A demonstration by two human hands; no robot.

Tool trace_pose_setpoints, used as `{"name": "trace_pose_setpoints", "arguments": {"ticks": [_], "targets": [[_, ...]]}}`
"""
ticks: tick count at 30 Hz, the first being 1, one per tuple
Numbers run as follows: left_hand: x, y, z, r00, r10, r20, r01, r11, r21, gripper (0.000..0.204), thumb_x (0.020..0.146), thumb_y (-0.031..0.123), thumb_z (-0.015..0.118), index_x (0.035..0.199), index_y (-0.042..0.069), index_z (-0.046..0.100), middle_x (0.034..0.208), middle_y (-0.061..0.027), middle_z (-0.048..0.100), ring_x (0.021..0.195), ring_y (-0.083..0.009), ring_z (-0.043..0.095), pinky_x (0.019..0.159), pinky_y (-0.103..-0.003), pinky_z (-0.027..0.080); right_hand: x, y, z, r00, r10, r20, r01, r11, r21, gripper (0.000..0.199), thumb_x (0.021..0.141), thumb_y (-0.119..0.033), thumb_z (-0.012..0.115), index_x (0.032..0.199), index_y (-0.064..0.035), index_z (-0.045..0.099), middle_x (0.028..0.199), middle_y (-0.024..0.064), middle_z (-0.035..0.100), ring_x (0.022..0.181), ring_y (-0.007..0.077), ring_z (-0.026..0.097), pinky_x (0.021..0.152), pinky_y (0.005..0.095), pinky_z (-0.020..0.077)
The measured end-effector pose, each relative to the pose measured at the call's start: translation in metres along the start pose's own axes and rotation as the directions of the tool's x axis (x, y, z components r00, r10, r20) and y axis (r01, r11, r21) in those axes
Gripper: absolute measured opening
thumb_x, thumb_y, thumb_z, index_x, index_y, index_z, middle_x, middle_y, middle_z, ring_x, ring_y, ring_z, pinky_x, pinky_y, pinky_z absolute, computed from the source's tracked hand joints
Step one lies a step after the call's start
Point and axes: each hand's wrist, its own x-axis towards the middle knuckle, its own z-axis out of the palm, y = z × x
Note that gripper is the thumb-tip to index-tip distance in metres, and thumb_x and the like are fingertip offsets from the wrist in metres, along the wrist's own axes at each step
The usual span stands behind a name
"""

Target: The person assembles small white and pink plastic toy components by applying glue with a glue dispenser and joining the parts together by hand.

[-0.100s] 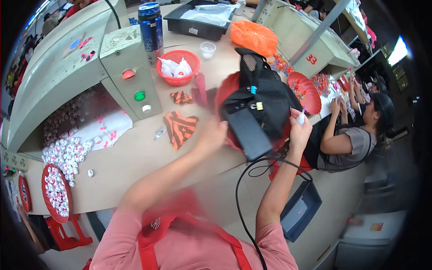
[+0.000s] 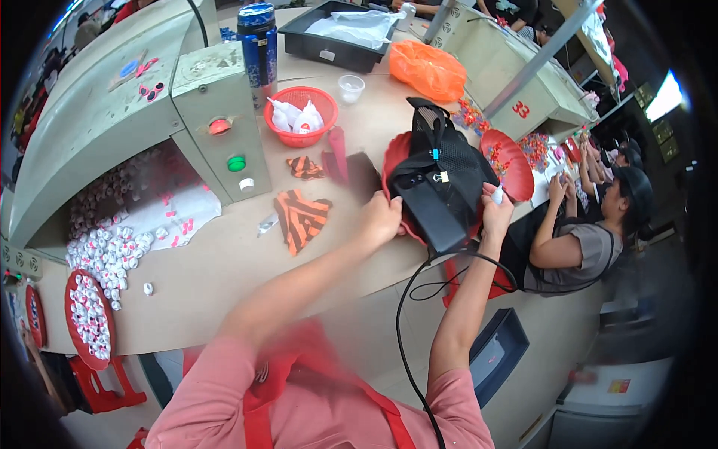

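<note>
Head view looks down on a beige bench (image 2: 224,262) where both of the person's hands meet at a black mesh pouch (image 2: 441,179). That pouch sits on a red tray (image 2: 395,161) at the near right edge of the bench, tilted, with a black cable (image 2: 407,299) hanging from its lower end in a loop over the bench edge. Left hand (image 2: 380,218) is curled shut against the pouch's lower left edge, touching the tray rim there. Right hand (image 2: 496,209) presses on the pouch's right side, and a small white thing (image 2: 496,194) sticks up from its fingers; whether those fingers are closed on the pouch cannot be told. Just left of the left hand lie orange-and-black striped pieces (image 2: 301,215). Farther back stand a red mesh basket (image 2: 301,114) with white items, a blue can (image 2: 256,41), a clear cup (image 2: 350,87) and an orange bag (image 2: 428,69). At the right another person (image 2: 580,247) sits at the bench.
</note>
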Motion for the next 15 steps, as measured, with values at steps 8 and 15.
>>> {"name": "trace_pose_setpoints", "arguments": {"ticks": [8, 15], "targets": [[0.011, -0.027, -0.023, 0.916, 0.399, -0.042, -0.317, 0.783, 0.535, 0.032, 0.084, 0.023, 0.052, 0.102, -0.003, 0.053, 0.09, -0.0213, 0.054, 0.081, -0.0329, 0.058, 0.071, -0.042, 0.046, 0.029, 0.021, 0.045, 0.996, -0.007, 0.093, 0.012, 0.999, -0.049, 0.029, 0.07, 0.0, 0.054, 0.096, -0.0002, 0.065, 0.074, 0.0041, 0.062, 0.067, 0.0084, 0.053, 0.062, 0.0228, 0.0422], [-0.118, -0.063, -0.113, 0.775, 0.63, 0.041, -0.565, 0.663, 0.491, 0.02, 0.079, 0.014, 0.057, 0.096, 0.003, 0.059, 0.093, -0.0101, 0.055, 0.078, -0.0298, 0.057, 0.069, -0.039, 0.047, -0.009, 0.004, 0.021, 0.99, -0.128, -0.059, 0.122, 0.988, -0.097, 0.03, 0.08, -0.009, 0.06, 0.108, 0.0012, 0.058, 0.097, 0.0103, 0.062, 0.082, 0.0144, 0.058, 0.069, 0.0266, 0.0473]]}}
